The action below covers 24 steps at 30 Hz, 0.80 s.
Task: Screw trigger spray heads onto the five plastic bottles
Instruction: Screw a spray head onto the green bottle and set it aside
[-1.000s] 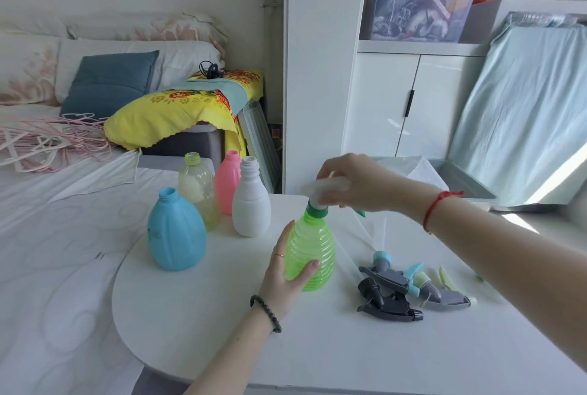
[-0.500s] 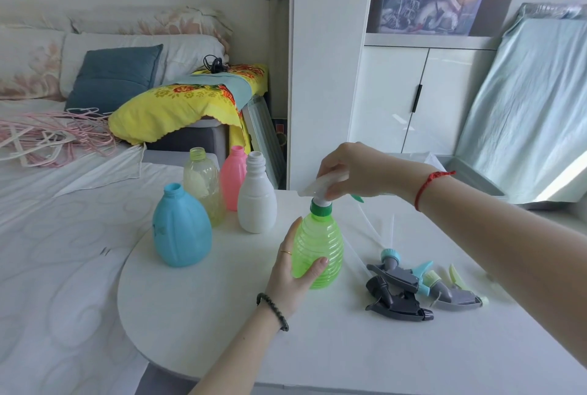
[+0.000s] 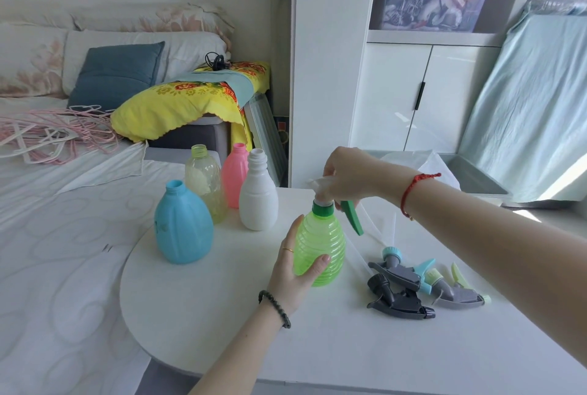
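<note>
A ribbed green bottle (image 3: 324, 242) stands upright near the middle of the white table (image 3: 222, 315). My left hand (image 3: 293, 271) wraps its lower left side. My right hand (image 3: 346, 178) grips the white spray head (image 3: 319, 186) that sits on the bottle's green collar; its green trigger (image 3: 352, 217) hangs down to the right. Behind and to the left stand a blue bottle (image 3: 183, 224), a pale yellow bottle (image 3: 205, 182), a pink bottle (image 3: 234, 174) and a white bottle (image 3: 258, 196), all without heads. Three loose spray heads (image 3: 413, 286) lie to the right.
The table's rounded edge borders a bed (image 3: 47, 236) on the left. A white cabinet (image 3: 413, 93) and a grey tray (image 3: 476, 182) stand behind the table. Clear dip tubes (image 3: 386, 226) of the loose heads lie across the table near my right wrist.
My right hand has turned on the spray head, so the green trigger now swings out to the right and shows fully. The left hand keeps its hold on the green bottle.
</note>
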Tool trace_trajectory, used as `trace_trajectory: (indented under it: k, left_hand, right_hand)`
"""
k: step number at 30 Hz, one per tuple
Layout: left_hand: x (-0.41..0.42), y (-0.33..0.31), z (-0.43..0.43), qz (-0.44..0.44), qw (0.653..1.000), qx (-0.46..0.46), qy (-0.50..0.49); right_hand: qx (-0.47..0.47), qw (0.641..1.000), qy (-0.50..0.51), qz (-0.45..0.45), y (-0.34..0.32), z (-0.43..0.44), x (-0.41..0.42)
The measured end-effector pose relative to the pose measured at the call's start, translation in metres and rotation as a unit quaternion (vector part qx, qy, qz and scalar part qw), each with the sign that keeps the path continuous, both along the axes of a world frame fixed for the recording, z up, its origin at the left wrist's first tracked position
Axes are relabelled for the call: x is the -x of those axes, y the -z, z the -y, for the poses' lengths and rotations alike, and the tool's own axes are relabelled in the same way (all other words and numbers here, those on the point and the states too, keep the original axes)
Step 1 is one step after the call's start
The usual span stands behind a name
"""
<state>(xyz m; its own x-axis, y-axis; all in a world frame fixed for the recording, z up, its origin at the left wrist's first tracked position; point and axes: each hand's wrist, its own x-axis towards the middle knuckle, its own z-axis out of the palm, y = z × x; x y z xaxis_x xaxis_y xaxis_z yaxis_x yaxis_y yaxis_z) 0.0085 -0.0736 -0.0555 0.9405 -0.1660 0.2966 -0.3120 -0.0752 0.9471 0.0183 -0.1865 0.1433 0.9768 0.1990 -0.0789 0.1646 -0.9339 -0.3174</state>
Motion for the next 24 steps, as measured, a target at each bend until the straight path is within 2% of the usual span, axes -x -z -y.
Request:
trace_trajectory:
  k: [5,10,15,20,22,24]
  left_hand:
    - [0.000,-0.001,0.000,-0.001,1.000,0.003,0.002]
    - [0.001,-0.001,0.000,-0.003,1.000,0.003,0.004]
    - [0.001,-0.001,-0.001,-0.003,1.000,0.001,0.005]
    - [0.000,-0.001,-0.001,-0.004,1.000,-0.001,0.004]
    - [0.000,0.001,-0.001,-0.005,1.000,-0.001,0.004]
    - [0.000,0.001,0.000,-0.004,1.000,-0.004,0.004]
  right_hand:
    - [0.013,0.998,0.016,-0.064,0.007,-0.005,-0.004]
    - [0.073,0.996,0.022,-0.042,0.002,-0.008,-0.006]
    - [0.067,0.995,0.050,-0.060,0.001,-0.015,-0.012]
    - [0.059,0.985,0.052,-0.156,0.009,-0.008,-0.022]
    - [0.031,0.986,0.044,-0.158,0.001,-0.011,-0.015]
    - [-0.055,0.983,0.049,-0.169,-0.004,-0.011,-0.011]
